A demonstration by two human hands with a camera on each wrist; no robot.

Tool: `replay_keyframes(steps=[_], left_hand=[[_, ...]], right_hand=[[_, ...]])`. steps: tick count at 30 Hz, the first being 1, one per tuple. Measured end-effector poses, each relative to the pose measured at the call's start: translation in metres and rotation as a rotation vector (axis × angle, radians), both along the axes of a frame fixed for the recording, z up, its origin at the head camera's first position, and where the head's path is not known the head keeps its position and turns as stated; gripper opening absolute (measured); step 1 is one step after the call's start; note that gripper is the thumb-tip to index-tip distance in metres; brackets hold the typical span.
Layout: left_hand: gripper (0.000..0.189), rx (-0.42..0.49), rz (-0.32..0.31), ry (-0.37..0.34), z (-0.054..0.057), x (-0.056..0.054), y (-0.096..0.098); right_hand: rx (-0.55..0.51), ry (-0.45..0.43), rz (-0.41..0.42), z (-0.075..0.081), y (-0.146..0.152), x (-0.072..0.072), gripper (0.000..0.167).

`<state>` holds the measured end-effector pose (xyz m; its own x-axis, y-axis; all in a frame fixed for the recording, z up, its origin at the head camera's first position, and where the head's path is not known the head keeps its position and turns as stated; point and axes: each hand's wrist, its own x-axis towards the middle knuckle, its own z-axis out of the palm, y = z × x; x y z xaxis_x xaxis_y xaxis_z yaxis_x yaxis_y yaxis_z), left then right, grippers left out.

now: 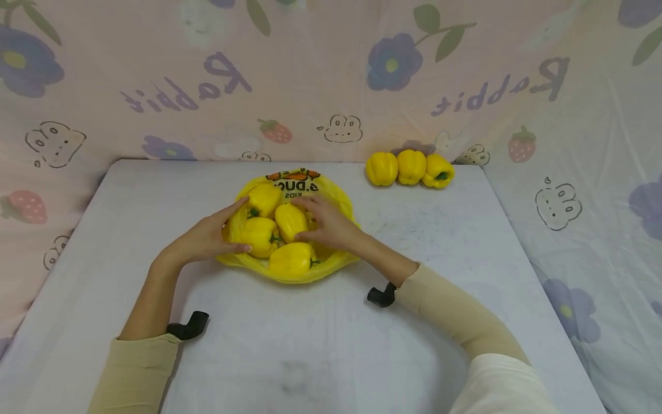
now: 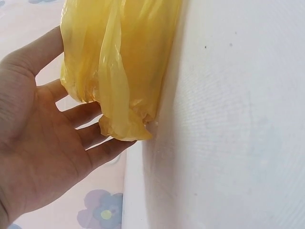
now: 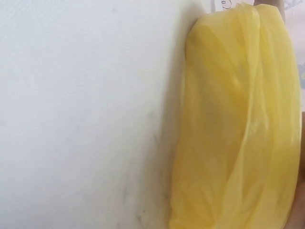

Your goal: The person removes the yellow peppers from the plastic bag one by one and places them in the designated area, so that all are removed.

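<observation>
A yellow plastic bag (image 1: 333, 261) lies with its mouth spread wide, several yellow bell peppers inside it. My left hand (image 1: 204, 237) holds the bag's left side, thumb over the rim near one pepper (image 1: 258, 237). In the left wrist view, the fingers of that hand (image 2: 52, 138) lie against the crumpled bag (image 2: 138, 52). Reaching in from the right, my right hand (image 1: 331, 225) grips the middle bell pepper (image 1: 291, 221) between thumb and fingers. The right wrist view shows mostly the bag's outer wall (image 3: 228, 129), which hides the peppers and nearly all of that hand.
Three more yellow bell peppers (image 1: 411, 167) stand in a row at the back right of the white table (image 1: 439, 241). Behind the table hangs a printed cloth (image 1: 305, 75) with flowers and rabbits. Each wrist carries a black mount (image 1: 190, 326).
</observation>
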<state>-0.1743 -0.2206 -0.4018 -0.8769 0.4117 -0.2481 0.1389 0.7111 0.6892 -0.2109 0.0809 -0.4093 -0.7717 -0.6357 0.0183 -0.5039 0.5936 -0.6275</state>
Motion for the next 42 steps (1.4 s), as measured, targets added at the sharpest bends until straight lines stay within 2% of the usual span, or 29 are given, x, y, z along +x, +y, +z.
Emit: replay_keyframes(steps=[7,13,22,31,38,42], left_hand=[[0.107,-0.001,0.002,0.001,0.000,0.000,-0.001],[0.107,-0.002,-0.003,-0.005,0.001,-0.001,0.001],[0.104,-0.004,-0.003,0.002,0.003,0.000,-0.001],[0.106,0.005,0.003,-0.017,0.001,-0.002,0.000],[0.106,-0.008,0.005,-0.012,0.002,-0.003,0.001],[0.107,0.007,0.017,-0.038,0.001,-0.001,0.001]], right_hand=[[0.002,-0.080,0.020,0.000,0.000,-0.006,0.082],[-0.076,-0.121,-0.031,0.006,0.003,-0.008,0.082],[-0.197,-0.051,-0.036,0.017,0.015,-0.013,0.080],[-0.318,-0.049,-0.015,0.027,0.035,-0.021,0.078],[-0.297,-0.027,-0.090,0.034,0.052,-0.026,0.080],[-0.303,-0.034,-0.145,0.035,0.066,-0.025,0.080]])
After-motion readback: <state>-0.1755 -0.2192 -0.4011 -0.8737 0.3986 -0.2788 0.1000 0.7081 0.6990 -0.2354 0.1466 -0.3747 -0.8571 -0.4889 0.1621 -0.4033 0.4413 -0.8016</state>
